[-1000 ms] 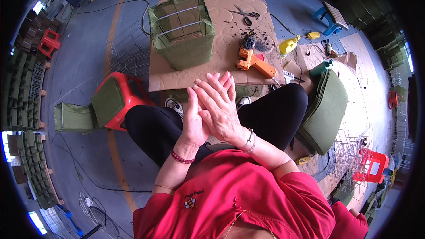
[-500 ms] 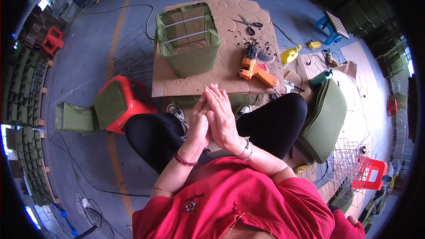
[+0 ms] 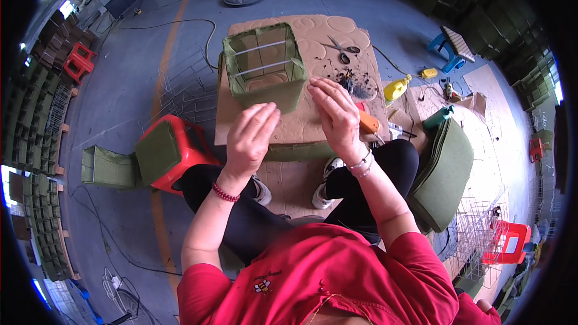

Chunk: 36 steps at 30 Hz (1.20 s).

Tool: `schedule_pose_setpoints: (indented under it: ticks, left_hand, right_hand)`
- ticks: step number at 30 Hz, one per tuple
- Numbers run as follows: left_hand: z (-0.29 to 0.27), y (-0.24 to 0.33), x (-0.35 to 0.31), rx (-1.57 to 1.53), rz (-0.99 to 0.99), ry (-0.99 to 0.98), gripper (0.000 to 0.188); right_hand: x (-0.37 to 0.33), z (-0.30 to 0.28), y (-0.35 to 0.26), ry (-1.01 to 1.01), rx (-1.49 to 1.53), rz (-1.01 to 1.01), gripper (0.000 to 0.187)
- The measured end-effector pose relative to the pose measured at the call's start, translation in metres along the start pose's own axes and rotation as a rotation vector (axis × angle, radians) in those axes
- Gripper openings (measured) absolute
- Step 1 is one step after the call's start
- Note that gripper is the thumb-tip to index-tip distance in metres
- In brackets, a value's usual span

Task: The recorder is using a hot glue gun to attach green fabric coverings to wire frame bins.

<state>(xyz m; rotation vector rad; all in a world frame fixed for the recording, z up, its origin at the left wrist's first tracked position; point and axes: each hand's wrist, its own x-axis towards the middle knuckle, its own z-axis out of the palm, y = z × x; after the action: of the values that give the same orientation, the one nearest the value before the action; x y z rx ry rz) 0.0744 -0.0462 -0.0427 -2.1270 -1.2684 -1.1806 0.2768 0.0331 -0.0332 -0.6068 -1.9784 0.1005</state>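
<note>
A green felt-covered box with a wire frame (image 3: 268, 95) stands on the cardboard-topped table (image 3: 238, 129), its top uncovered and two pale bars across it. My left hand (image 3: 248, 138) is held up at the table's near edge, fingers stretched, its tips overlapping the box's lower part in view; whether they touch cannot be told. To the right of the box, my right hand (image 3: 338, 115) hovers with its fingers extended and nothing in it. Behind that hand, an orange glue gun (image 3: 369, 122) is partly hidden. Black-handled scissors (image 3: 343, 53) lie farther back near black scraps (image 3: 352, 79).
At the left, a red stool (image 3: 171, 153) carries green felt pieces. Stacked green felt sheets (image 3: 445, 174) lie at the right, by a green bottle (image 3: 438, 117) and a yellow bottle (image 3: 396, 89). Wire frames (image 3: 472, 238) stand at the lower right. A cable crosses the floor.
My hands were pressed together near my lap. They have separated and reached forward, the left toward the box, the right in front of the glue gun.
</note>
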Motion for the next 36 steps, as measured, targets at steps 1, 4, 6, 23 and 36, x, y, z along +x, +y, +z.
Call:
schedule_pose_setpoints:
  ticks: [1, 4, 6, 23, 36]
  left_hand:
    - [0.003, -0.005, -0.002, 0.068, 0.069, -0.079, 0.028]
    - [0.011, -0.022, 0.0, 0.173, 0.173, -0.121, 0.027]
    - [0.011, -0.031, 0.004, 0.199, 0.196, -0.097, 0.028]
    - [0.027, -0.068, 0.029, 0.191, 0.116, -0.045, 0.03]
    - [0.044, -0.086, 0.047, 0.007, -0.071, -0.017, 0.031]
  right_hand:
    - [-0.001, 0.003, 0.005, 0.002, -0.003, -0.007, 0.034]
    - [0.001, 0.012, 0.014, -0.031, -0.059, -0.164, 0.038]
    - [0.006, 0.017, 0.013, -0.088, -0.063, -0.242, 0.042]
    - [0.041, 0.049, 0.024, -0.193, -0.161, -0.231, 0.05]
    - [0.082, 0.067, 0.045, -0.282, -0.161, -0.28, 0.017]
